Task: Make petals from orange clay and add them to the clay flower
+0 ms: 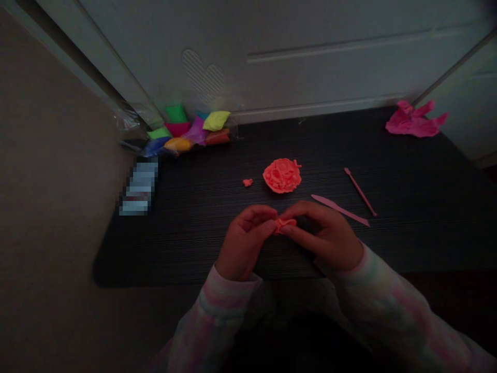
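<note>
Broadly, a white panelled door point(322, 57) fills the top of the view, with a beige carpet point(50, 207) along the left and a dark ribbed counter point(419, 207) spreading across the middle. At the counter's far left corner lies a heap of small clay packets point(196, 130) in green, magenta, yellow, orange and blue, and below them a pixelated blur hides a flat object. A crumpled pink wrapper point(413, 120) sits at the far right edge. Nearer the centre rests a lumpy coral clay disc point(282, 175), with a small clay crumb point(247, 182) just left of it. To the disc's right lie two pink plastic tools, a flat modelling knife point(339, 210) and a slim pointed modelling stick point(360, 191). Pastel striped sleeves point(388, 305) lead to the left hand point(244, 241) and right hand point(324, 233), which meet just in front of the disc. Their fingers point(267, 217) are drawn narrowly together from either side, pinching a small folded clay scrap point(285, 224) between them above the counter, partly hiding its folds.
</note>
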`<state>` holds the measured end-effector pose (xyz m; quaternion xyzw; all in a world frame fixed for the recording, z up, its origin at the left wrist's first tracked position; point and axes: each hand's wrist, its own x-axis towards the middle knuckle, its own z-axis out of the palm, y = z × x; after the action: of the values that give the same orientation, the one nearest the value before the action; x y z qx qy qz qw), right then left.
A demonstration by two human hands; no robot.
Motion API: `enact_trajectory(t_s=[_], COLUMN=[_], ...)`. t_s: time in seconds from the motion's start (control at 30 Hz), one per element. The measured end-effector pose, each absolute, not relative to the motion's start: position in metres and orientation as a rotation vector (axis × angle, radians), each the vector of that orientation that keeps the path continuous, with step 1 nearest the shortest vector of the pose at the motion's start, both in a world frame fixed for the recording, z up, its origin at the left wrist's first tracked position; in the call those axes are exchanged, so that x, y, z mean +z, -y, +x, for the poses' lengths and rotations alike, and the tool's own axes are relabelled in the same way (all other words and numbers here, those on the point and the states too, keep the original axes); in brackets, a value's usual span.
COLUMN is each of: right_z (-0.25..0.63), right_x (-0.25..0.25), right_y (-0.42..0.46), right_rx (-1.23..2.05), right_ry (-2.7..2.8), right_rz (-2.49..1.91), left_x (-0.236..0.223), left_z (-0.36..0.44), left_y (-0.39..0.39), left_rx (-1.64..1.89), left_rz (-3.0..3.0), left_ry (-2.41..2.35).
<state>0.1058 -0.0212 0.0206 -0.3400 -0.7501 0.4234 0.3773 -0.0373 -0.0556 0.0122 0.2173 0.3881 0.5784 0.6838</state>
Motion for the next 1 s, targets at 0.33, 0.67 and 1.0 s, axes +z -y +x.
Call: enact_trajectory(t_s=[0.33, 0.67, 1.0], right_z=[0.1057, 0.1049, 0.1055], right_x=[0.0210, 0.0198, 0.0218], right_y=[0.0211, 0.0227, 0.0213], right_rx=[1.031, 1.033, 0.996], right_ry=[1.937, 1.907, 1.954], right_rz=[-0.864, -0.867, -0.871], left_x=[0.0134, 0.0118, 0.0100], left_z=[-0.0368, -0.0358, -0.0358], left_y=[0.0566, 0.0555, 0.0558], left_rx=[1.266, 1.317, 1.323], left_rz=[0.503, 0.488, 0.537], left_ry=[-0.782, -0.832, -0.910])
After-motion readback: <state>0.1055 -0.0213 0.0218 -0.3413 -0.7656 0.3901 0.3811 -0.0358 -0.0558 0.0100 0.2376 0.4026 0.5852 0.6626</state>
